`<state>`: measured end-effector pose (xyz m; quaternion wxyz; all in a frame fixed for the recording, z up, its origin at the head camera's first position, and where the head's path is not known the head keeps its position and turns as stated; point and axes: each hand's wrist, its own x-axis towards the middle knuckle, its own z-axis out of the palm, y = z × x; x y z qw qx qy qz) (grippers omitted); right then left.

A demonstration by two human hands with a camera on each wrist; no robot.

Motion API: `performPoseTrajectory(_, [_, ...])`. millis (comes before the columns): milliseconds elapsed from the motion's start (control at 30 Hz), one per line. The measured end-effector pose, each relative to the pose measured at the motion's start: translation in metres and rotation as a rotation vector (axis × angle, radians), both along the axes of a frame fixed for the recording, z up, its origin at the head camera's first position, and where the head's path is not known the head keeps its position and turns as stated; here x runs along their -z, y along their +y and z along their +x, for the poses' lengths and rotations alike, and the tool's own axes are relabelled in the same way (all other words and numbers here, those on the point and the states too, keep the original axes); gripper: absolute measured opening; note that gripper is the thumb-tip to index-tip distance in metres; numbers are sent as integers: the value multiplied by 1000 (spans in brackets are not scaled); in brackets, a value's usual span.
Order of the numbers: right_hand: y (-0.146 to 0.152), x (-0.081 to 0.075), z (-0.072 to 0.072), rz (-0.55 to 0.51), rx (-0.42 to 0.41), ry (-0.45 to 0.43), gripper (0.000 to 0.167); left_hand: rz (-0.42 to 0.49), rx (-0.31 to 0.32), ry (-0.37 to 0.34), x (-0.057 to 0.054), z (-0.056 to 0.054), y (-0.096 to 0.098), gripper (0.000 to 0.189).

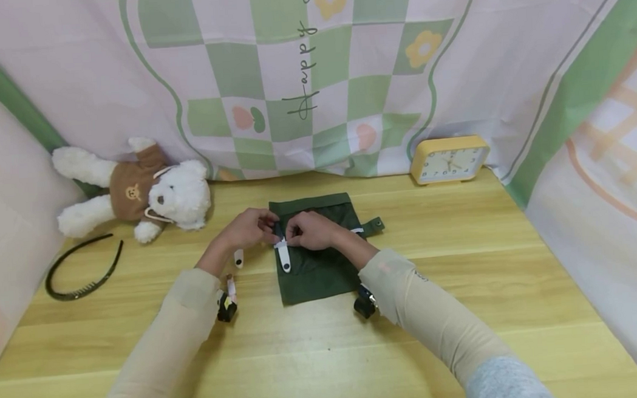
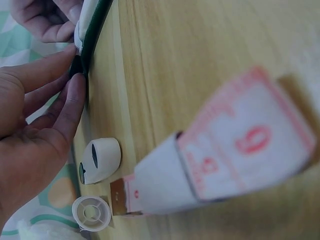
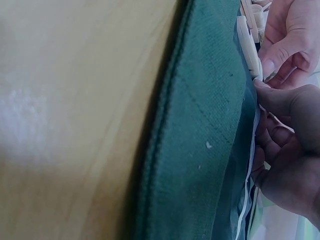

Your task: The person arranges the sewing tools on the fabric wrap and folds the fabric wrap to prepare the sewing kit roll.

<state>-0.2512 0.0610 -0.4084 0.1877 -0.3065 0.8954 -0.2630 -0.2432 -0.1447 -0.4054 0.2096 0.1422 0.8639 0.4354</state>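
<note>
The tabletop [image 1: 301,358] gives the flat pouch [image 1: 320,281] firm backing. Upon it lies the white tool [image 1: 284,259]; left fingers [image 2: 70,107], nearly closed, pinch its far end, apparently for steadiness. Right fingers [image 3: 275,100] curl beside, their hold unclear.

– What's hidden in the head view?
– Fingers [image 1: 295,229] partly cover the white-handled tool [image 1: 284,259], centre of the frame.
– Blurred?
– 1 printed strip [image 2: 245,142], right of the left wrist view.
– Cut off?
– The right hand [image 2: 44,20], upper left there.
</note>
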Motion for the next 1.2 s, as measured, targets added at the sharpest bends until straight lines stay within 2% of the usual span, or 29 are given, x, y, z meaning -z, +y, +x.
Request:
performPoseTrajectory(300, [1,0,-1,-17,-14,-13,8,-6,9,13,0,0,-1,49])
performPoseTrajectory(533, [5,-3,-2,-107,-12,-38,5,18,-15,20,-3,1,-5,49])
performPoseTrajectory(867, [13,-5,-1,-139,-17,-32,7,66,-34,101,-16,7,-32,46])
performPoseTrajectory(1200, [29,-4,0,-126,-5,-48,11,37,-84,172,-14,17,-58,44])
